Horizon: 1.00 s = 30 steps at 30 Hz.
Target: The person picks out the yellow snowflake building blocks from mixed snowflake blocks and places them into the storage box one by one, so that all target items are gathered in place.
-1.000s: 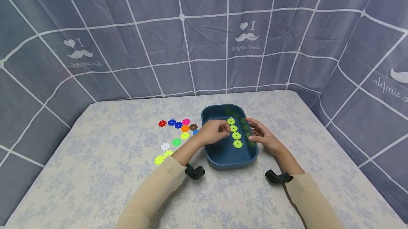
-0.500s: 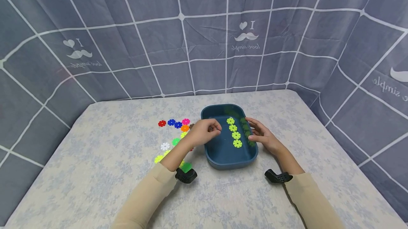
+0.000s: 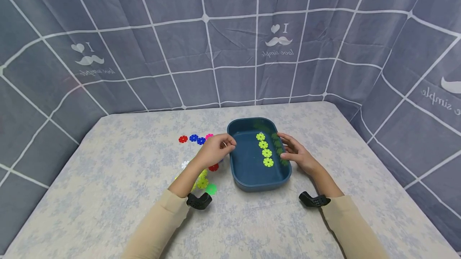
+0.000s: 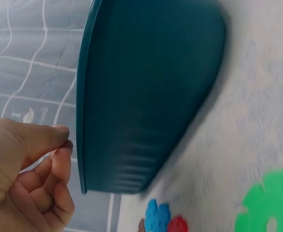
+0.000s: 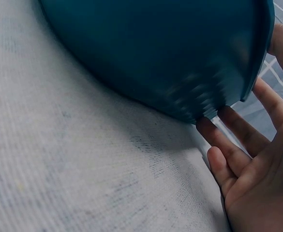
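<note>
My left hand [image 3: 213,150] hovers by the left rim of a dark teal plastic bin [image 3: 248,173]. Its fingers are curled, the thumb tip meets the index finger, and nothing shows between them in the left wrist view. Inside the bin lies a row of several yellow-green snowflake discs [image 3: 267,153], with their reflections on the right wall. My right hand [image 3: 300,157] rests against that side from outside, its fingers spread and fairly straight. In the right wrist view, fingertips [image 5: 206,124] touch the bin's outer wall.
Left of the bin, more snowflake discs lie on the floral tablecloth [image 3: 119,171]: red [image 3: 183,139], blue [image 3: 194,138], pink, white, yellow and green [image 3: 211,189]. My left forearm and hand cover some. A grey-blue grid-patterned curtain [image 3: 230,39] hangs behind the table and along both sides.
My left hand has moved left from above the yellow-green discs inside the bin to its left rim. The right hand, the bin and the row of discs have stayed in place.
</note>
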Available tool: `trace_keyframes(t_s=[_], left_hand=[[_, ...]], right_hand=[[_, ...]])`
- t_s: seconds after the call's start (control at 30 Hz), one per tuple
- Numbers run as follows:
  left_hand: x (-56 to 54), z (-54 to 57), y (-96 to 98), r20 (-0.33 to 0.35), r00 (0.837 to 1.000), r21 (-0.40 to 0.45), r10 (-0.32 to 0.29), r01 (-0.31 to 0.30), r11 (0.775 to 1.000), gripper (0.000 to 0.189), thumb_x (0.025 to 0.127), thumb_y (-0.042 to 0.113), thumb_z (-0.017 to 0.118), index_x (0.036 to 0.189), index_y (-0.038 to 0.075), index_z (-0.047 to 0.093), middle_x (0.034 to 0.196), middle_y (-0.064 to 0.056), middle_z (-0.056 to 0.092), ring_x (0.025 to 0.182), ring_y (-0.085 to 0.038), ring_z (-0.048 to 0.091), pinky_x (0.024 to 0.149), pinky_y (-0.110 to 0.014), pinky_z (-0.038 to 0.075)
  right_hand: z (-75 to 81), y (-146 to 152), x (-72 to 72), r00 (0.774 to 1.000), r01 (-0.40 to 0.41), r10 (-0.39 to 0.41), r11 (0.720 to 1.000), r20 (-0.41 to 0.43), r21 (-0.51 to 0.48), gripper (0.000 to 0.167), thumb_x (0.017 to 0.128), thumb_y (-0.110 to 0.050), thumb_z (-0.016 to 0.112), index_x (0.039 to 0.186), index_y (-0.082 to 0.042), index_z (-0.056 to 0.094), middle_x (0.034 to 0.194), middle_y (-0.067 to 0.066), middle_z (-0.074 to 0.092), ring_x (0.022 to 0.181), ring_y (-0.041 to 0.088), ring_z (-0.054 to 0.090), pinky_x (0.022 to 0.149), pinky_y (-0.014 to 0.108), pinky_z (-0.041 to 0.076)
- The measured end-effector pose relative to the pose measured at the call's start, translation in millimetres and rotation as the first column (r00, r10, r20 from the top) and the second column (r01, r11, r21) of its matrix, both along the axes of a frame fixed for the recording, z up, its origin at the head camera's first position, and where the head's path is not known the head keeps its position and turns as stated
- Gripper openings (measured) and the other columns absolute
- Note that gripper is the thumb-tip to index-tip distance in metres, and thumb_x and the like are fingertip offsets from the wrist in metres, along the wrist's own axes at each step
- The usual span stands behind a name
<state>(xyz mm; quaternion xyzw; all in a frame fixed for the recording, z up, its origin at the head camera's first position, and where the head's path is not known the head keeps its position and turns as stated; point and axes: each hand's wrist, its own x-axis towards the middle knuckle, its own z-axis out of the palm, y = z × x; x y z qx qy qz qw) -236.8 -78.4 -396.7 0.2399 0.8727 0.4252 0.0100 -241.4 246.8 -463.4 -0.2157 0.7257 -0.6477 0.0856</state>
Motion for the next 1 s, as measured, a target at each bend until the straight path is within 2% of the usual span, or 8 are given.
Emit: trace_keyframes(t_s=[0.27,0.37,0.57,0.7,0.9,1.0], left_hand=[[-2.3,-5.9,-14.7,0.022,0.999,-0.029,0.049,-0.049,0.998,0.005,0.095,0.012,0.064,0.096,0.009,0.068,0.081,0.002,0.060,0.072,-0.017,0.054,0.064,-0.030,0.047],[-1.9,-6.6,-20.6,0.059,0.994,-0.048,0.088,-0.085,0.995,0.005,0.095,0.014,0.064,0.097,0.010,0.067,0.083,0.002,0.060,0.072,-0.018,0.053,0.062,-0.031,0.047],[-1.5,-9.3,-31.6,0.156,0.974,-0.055,0.162,-0.155,0.986,0.010,0.096,0.017,0.064,0.101,0.009,0.067,0.095,-0.002,0.063,0.073,-0.020,0.057,0.061,-0.031,0.049],[-3.7,-14.0,-38.3,0.152,0.971,-0.056,0.183,-0.176,0.983,0.009,0.096,0.016,0.064,0.100,0.008,0.067,0.097,-0.003,0.065,0.078,-0.018,0.059,0.066,-0.031,0.050],[-7.6,-22.7,-49.3,0.127,0.970,-0.054,0.209,-0.204,0.978,0.006,0.094,0.012,0.065,0.097,0.007,0.066,0.088,-0.003,0.063,0.081,-0.020,0.058,0.069,-0.032,0.048],[-8.8,-27.2,-53.9,0.130,0.962,-0.060,0.240,-0.234,0.970,0.007,0.093,0.012,0.066,0.096,0.006,0.066,0.087,-0.004,0.063,0.082,-0.021,0.058,0.068,-0.032,0.047]], right_hand=[[1.6,0.8,1.5,1.000,0.000,0.000,1.000,0.001,0.007,0.070,0.091,0.003,0.054,0.153,-0.004,0.023,0.152,0.030,0.022,0.123,0.032,0.048,0.088,0.028,0.048],[2.3,0.5,2.0,1.000,-0.001,0.001,1.000,-0.001,0.011,0.070,0.091,0.002,0.055,0.153,-0.004,0.022,0.153,0.030,0.022,0.124,0.036,0.046,0.088,0.028,0.048],[3.2,-0.4,2.9,1.000,-0.012,0.012,1.000,-0.004,0.016,0.071,0.092,-0.002,0.057,0.154,-0.004,0.022,0.153,0.030,0.021,0.125,0.035,0.045,0.089,0.028,0.048],[3.4,-0.7,3.4,1.000,-0.016,0.016,1.000,-0.003,0.014,0.071,0.092,-0.001,0.057,0.154,-0.005,0.022,0.153,0.030,0.021,0.126,0.036,0.044,0.089,0.029,0.047],[3.1,-0.4,3.5,1.000,-0.021,0.021,1.000,-0.006,0.010,0.071,0.092,-0.001,0.057,0.154,-0.005,0.022,0.153,0.030,0.021,0.127,0.041,0.043,0.089,0.029,0.047],[3.3,-0.1,3.5,1.000,-0.019,0.019,1.000,-0.007,0.008,0.071,0.092,-0.001,0.057,0.154,-0.004,0.021,0.153,0.030,0.021,0.127,0.042,0.042,0.089,0.029,0.048]])
